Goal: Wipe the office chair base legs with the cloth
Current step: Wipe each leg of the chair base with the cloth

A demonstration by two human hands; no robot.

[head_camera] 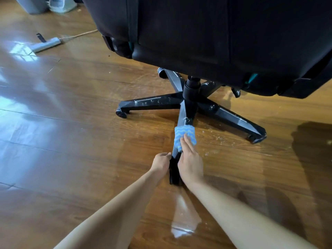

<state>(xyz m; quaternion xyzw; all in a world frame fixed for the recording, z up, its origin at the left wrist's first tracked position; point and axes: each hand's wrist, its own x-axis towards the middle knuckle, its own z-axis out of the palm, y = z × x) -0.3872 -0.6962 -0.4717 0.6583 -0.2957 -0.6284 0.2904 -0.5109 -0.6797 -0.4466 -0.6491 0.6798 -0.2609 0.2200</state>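
Note:
A black office chair stands over its star-shaped base (191,97), whose legs are speckled with white dust. The nearest leg (183,115) points straight toward me. A blue cloth with wavy stripes (181,134) is draped over that leg about halfway along. My right hand (190,159) presses on the cloth with the fingers stretched over it. My left hand (161,161) grips the left side of the same leg near its outer end. The caster at that end is hidden behind my hands.
Glossy wooden floor (71,141) with white crumbs scattered right of the nearest leg. A grey power strip (47,44) with a cord lies at the far left. A grey bin (30,4) and a pale cloth item (62,3) sit at the top left.

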